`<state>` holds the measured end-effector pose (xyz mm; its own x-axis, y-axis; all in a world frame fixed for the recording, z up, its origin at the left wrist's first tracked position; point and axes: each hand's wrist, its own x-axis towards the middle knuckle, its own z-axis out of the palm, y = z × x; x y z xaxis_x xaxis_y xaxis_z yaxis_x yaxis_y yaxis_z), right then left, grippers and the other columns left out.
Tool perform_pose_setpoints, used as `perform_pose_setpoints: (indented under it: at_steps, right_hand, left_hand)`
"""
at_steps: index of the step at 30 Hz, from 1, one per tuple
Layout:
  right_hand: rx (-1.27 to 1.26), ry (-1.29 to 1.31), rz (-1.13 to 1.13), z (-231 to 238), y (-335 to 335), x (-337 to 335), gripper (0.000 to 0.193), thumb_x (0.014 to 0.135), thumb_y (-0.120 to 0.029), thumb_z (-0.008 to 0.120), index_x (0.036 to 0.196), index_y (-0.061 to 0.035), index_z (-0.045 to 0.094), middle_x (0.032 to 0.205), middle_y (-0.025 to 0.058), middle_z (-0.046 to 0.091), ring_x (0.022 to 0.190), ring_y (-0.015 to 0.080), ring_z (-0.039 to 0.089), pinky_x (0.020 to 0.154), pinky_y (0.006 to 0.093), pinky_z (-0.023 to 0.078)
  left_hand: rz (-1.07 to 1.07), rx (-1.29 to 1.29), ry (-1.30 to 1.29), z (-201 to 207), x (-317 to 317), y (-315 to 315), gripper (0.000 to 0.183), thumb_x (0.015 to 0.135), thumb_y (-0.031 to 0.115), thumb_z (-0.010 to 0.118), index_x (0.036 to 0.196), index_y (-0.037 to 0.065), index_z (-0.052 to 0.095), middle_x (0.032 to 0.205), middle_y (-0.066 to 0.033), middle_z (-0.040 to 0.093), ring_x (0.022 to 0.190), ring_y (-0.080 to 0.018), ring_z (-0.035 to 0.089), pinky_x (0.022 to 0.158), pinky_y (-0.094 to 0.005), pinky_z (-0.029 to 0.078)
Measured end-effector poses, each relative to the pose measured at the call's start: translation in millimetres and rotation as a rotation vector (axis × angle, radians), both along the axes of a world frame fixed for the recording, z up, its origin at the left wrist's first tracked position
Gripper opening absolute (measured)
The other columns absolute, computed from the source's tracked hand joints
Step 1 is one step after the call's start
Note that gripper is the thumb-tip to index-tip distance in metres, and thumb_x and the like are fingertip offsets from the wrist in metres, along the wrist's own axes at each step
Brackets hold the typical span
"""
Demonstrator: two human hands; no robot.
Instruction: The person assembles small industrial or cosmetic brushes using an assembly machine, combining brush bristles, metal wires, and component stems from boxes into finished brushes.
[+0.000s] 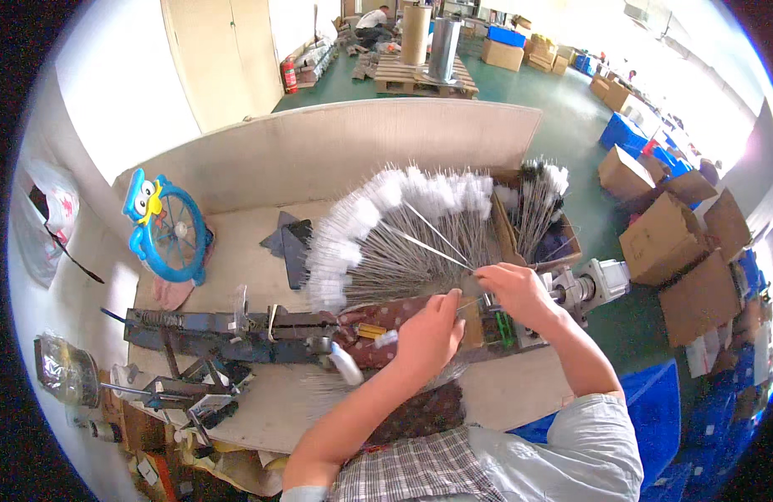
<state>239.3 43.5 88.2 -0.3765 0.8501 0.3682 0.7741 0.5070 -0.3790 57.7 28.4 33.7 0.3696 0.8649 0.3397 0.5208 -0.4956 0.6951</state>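
Wire brush (441, 244) | pinched in right hand (513, 293) | left hand (426, 335) closed, contents unclear

Shiny metal wire brushes (420, 243) with fluffy white tips, matt wooden bench (236, 251)

Brown cardboard boxes (664, 243) on green floor right of bench, blue crates (622, 134) beyond
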Motion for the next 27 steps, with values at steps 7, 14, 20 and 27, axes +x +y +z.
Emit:
perform_pose_setpoints:
  at_steps: [7, 14, 20, 27]
  right_hand:
    - [-0.2, 0.031, -0.037, -20.7, 9.2, 7.2, 0.012, 0.078, -0.016, 0.062, 0.087, -0.0092, 0.065, 0.079, 0.0107, 0.064, 0.076, 0.0304, 0.06, 0.066, 0.0375, 0.049]
    - [-0.107, 0.115, 0.351, -13.9, 24.6, -33.8, 0.015, 0.071, -0.029, 0.065, 0.072, -0.0147, 0.069, 0.069, 0.0032, 0.061, 0.075, 0.024, 0.057, 0.068, 0.0362, 0.048]
    - [0.001, 0.193, 0.531, -43.6, 43.0, -129.0, 0.011, 0.067, -0.023, 0.065, 0.066, -0.0122, 0.062, 0.066, 0.0009, 0.059, 0.072, 0.0219, 0.053, 0.063, 0.034, 0.047]
    - [-0.021, 0.067, 0.348, -52.5, 38.8, -170.2, 0.008, 0.065, -0.018, 0.062, 0.064, -0.0097, 0.061, 0.067, 0.0045, 0.06, 0.078, 0.026, 0.055, 0.065, 0.0391, 0.048]
  left_hand:
    - [0.124, 0.333, 0.629, -22.9, 1.2, 54.9, 0.009, 0.078, 0.015, 0.058, 0.084, 0.009, 0.055, 0.078, -0.006, 0.054, 0.076, -0.025, 0.06, 0.061, -0.0385, 0.049]
    - [0.106, 0.224, 0.361, -20.1, -40.7, 11.9, 0.037, 0.078, 0.024, 0.065, 0.109, 0.003, 0.059, 0.103, -0.0106, 0.061, 0.085, -0.0266, 0.061, 0.073, -0.0342, 0.05]
    - [0.365, -0.611, -0.268, -43.9, -82.3, -62.7, 0.028, 0.087, 0.029, 0.058, 0.088, 0.002, 0.066, 0.079, -0.0087, 0.064, 0.072, -0.022, 0.062, 0.064, -0.0347, 0.05]
    - [0.45, -1.285, -1.795, -73.1, -161.8, -66.9, 0.053, 0.087, 0.056, 0.044, 0.083, 0.007, 0.064, 0.061, -0.0018, 0.049, 0.059, -0.0174, 0.048, 0.056, -0.0326, 0.038]
